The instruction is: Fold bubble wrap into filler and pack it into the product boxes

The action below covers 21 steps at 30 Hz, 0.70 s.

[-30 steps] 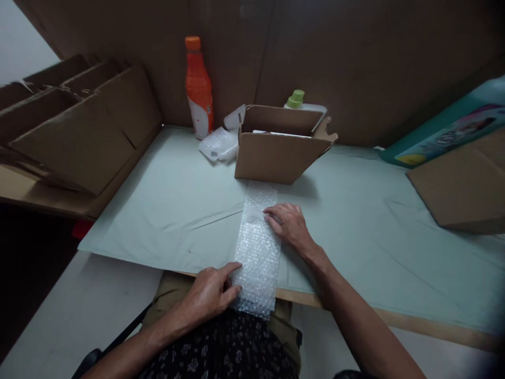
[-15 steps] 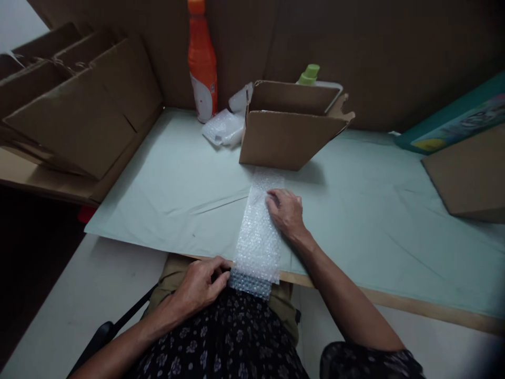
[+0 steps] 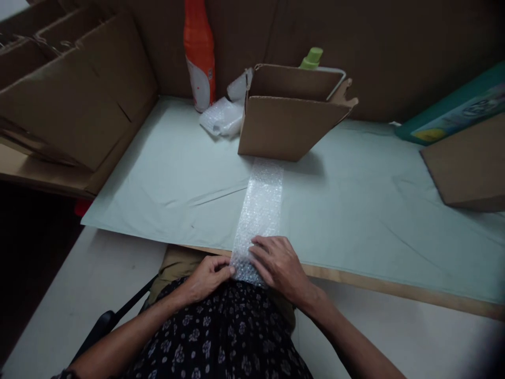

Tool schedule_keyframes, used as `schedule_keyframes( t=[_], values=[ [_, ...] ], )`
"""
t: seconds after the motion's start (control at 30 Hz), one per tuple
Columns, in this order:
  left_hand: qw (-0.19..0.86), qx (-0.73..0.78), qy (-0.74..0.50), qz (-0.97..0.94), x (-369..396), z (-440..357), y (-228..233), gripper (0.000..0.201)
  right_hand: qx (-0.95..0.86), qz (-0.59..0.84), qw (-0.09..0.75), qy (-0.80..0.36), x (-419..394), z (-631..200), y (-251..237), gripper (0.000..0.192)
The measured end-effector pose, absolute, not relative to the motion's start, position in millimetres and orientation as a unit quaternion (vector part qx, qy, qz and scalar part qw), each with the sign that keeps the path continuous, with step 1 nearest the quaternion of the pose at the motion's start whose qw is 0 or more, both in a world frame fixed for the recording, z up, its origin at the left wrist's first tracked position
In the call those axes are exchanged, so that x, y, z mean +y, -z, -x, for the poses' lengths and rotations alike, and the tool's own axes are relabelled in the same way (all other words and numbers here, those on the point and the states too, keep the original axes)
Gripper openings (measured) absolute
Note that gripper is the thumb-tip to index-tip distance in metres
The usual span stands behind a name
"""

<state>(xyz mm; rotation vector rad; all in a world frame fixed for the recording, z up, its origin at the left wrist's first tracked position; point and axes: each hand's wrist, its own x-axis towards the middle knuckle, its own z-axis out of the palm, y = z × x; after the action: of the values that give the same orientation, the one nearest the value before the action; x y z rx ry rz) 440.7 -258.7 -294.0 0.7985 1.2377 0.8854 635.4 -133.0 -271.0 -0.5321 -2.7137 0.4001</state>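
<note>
Bubble wrap, one long strip (image 3: 262, 202), runs down the middle of one pale green cloth (image 3: 355, 195), its far end close to the base of an open carton and its near end overhanging the single wooden table edge (image 3: 374, 284) above the person's lap. Two hands are at that near end: the left hand (image 3: 209, 276) has thumb and forefinger at the strip's left edge, though I cannot tell whether they pinch it; the right hand (image 3: 280, 263) lies across the strip from the right, fingers loosely spread and slightly bent on its surface. The one open corrugated carton (image 3: 282, 126) stands beyond, with one lime-green cap (image 3: 311, 58) showing behind it. To its left are two bits of crumpled bubble wrap (image 3: 223, 118) and one upright orange bottle (image 3: 199, 52), its top cut off by the frame. At right, one tilted teal bottle (image 3: 457, 110) shows behind one cardboard box (image 3: 469, 166). At far left stands one divided cardboard holder (image 3: 74, 95) with several compartments.
</note>
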Motion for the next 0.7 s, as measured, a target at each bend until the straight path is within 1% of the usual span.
schedule_keyframes(
  t=[0.07,0.13,0.17,0.27,0.3,0.4,0.53,0.7],
  values=[
    [0.649,0.547,-0.401,-0.343,-258,-443,297,0.047,-0.952,0.193,0.199,-0.131,-134,-634,273,0.013],
    [0.647,0.545,-0.413,-0.337,-258,-445,299,0.046,-0.95,0.191,0.206,-0.138,-135,-635,270,0.012],
    [0.648,0.543,-0.417,-0.334,-258,-446,299,0.045,-0.951,0.189,0.2,-0.144,-135,-636,268,0.012],
    [0.65,0.541,-0.418,-0.331,-258,-448,302,0.045,-0.961,0.184,0.157,-0.133,-140,-637,263,0.025],
    [0.651,0.542,-0.417,-0.33,-258,-448,302,0.045,-0.965,0.185,0.146,-0.117,-142,-636,263,0.026],
    [0.65,0.547,-0.414,-0.327,-257,-448,303,0.047,-0.968,0.193,0.145,-0.073,-145,-633,268,0.015],
    [0.652,0.551,-0.41,-0.321,-256,-447,302,0.047,-0.962,0.197,0.175,-0.067,-145,-630,273,0.015],
    [0.662,0.544,-0.415,-0.307,-256,-448,303,0.046,-0.966,0.193,0.165,-0.052,-145,-631,272,0.014]
  ],
)
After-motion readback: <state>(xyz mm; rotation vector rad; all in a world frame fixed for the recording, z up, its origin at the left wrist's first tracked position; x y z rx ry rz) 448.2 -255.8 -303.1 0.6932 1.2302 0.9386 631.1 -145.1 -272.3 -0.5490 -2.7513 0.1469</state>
